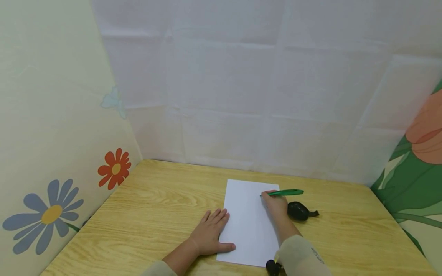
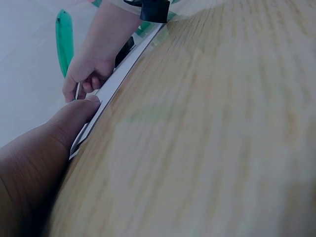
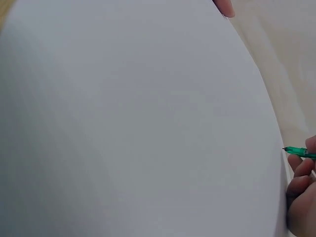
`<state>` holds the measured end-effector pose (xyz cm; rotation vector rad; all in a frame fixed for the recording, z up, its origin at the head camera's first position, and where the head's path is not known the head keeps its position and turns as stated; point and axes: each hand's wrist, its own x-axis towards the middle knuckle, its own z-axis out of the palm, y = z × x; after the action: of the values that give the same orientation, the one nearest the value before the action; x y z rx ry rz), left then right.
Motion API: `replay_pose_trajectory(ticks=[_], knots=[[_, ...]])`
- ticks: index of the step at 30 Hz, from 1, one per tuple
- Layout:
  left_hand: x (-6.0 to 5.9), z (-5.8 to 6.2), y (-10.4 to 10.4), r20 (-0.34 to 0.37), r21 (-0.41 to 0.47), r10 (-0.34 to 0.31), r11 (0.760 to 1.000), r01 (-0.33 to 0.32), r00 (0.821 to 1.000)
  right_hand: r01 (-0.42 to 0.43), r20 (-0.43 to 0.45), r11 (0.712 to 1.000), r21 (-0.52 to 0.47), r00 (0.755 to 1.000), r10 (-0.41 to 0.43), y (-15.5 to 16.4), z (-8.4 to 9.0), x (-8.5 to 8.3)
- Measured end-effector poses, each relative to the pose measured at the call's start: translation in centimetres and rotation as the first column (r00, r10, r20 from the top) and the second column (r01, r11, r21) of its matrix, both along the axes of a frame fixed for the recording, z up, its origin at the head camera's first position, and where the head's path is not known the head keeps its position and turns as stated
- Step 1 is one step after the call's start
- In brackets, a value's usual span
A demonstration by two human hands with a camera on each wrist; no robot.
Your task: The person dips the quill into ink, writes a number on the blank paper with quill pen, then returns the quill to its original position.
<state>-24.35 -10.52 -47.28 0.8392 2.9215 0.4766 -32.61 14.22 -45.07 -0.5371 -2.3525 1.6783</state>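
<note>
While the left hand [image 1: 210, 234] lies palm down at the left edge of one sheet of white paper [image 1: 243, 226], the right hand [image 1: 277, 207] pinches one green pen [image 1: 286, 192] over the paper's upper right part. Two hands, one sheet, one pen — and two black objects, both on the right-hand side. One of these, a glossy rounded piece with a short tail [image 1: 297, 211], sits just beside the right wrist; the other, a smaller dark piece [image 1: 272, 267], shows by the right sleeve [image 1: 302, 257] at the paper's near corner.

The left hand's four fingers are extended, slightly spread and pointing away from the person, and its thumb stretches sideways across the paper. The right forearm slants in from the near right, its hand bent over the paper's edge — the lower fingers curl under the pinch. The pen leans to the right, its dark tip toward the sheet; whether it touches is unclear. The paper lies upright-wise on one wood-grain table [image 1: 152, 214]. Two printed daisies, one blue-grey [image 1: 51, 214] and one red [image 1: 115, 169], decorate the left wall.
</note>
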Motion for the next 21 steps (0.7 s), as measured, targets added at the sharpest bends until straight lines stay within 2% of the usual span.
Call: replay_pose_trajectory(ticks=[6, 13, 21], knots=[[-0.05, 0.04, 0.06, 0.016, -0.007, 0.011, 1.0, -0.011, 1.0, -0.005, 0.013, 1.0, 0.014, 1.0, 0.004, -0.07, 0.03, -0.01], [-0.03, -0.04, 0.07, 0.007, -0.009, 0.012, 1.0, -0.012, 1.0, -0.008, -0.009, 0.997, 0.074, 1.0, 0.009, -0.11, 0.0, -0.04], [-0.1, -0.11, 0.04, -0.004, -0.004, 0.003, 1.0, -0.003, 1.0, -0.022, 0.02, 0.996, 0.087, 1.0, 0.021, -0.09, 0.11, 0.07]])
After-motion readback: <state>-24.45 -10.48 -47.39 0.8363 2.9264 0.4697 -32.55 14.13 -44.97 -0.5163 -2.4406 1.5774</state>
